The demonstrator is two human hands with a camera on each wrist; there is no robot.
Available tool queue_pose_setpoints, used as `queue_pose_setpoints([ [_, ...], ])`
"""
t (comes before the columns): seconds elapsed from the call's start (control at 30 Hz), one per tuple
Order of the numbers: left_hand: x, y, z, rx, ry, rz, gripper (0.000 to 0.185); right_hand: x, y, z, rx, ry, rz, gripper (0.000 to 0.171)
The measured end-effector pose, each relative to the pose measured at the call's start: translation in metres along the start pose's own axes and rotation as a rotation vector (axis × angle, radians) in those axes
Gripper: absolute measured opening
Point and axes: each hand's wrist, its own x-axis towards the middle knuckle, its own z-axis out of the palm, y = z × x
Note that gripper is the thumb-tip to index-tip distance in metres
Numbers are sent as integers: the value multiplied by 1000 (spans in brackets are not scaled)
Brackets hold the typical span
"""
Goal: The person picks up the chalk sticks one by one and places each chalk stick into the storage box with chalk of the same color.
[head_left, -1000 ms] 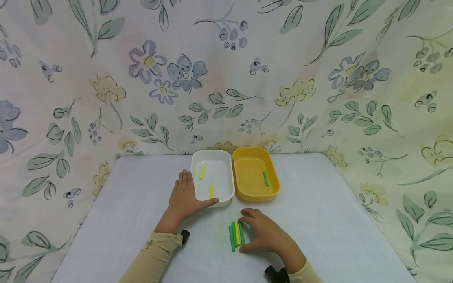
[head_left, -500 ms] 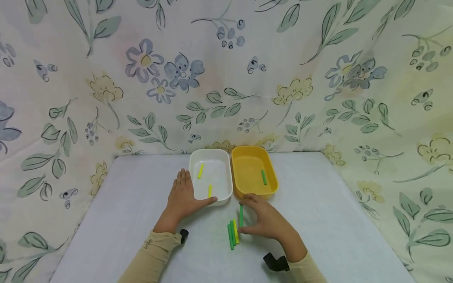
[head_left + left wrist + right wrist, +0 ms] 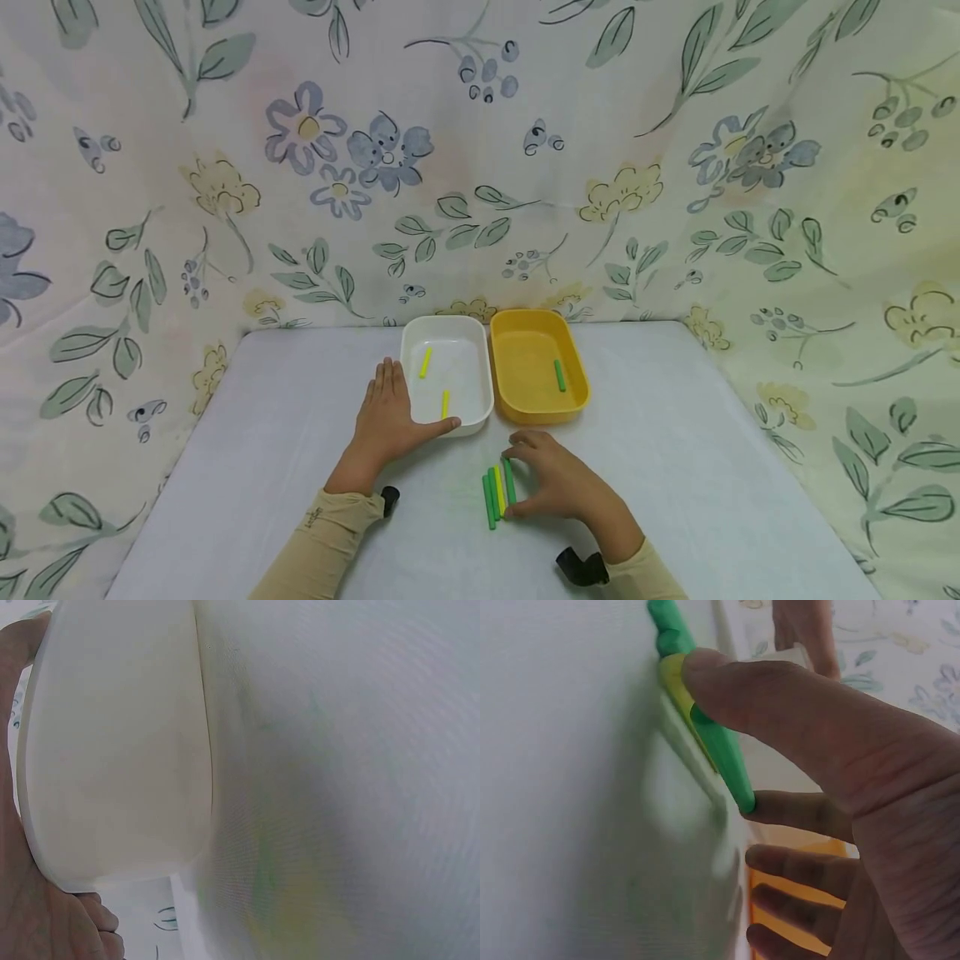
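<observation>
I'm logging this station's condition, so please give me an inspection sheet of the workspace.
Surface: white-covered table.
Job's things: white tray with two yellow sticks; orange tray with one green stick; two green sticks and one yellow stick side by side before the trays.
Clutter: nothing seen.
Hands: left hand rests against the white tray; right hand pinches another green stick.
Cables: nothing seen.
Surroundings: floral cloth behind the table.

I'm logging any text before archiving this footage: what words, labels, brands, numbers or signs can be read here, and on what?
None can be read.
Left sleeve: a small dark marking, too small and blurred to make out.
No lettering shows on the white tray, yellow tray, green sticks or yellow sticks.
</observation>
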Motion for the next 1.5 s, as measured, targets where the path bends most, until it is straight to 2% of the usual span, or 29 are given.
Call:
queue_pose_setpoints([
  [0.43,-1,0,-1,-5,-3,-5,156,-2,2,6,-13,-38,27,81],
  [0.73,-1,0,-1,-9,11,1,156,0,1,6,-40,-35,-6,82],
  [1.07,0,0,-1,-6,9,3,156,5,-8,5,-47,-74,-1,78],
  [1.27,0,-1,0,2,8,5,156,6,-11,1,-83,-53,-13,78],
  [1.5,-1,0,-1,4,-1,2,155,3,-20,-13,-59,7,-52,81],
])
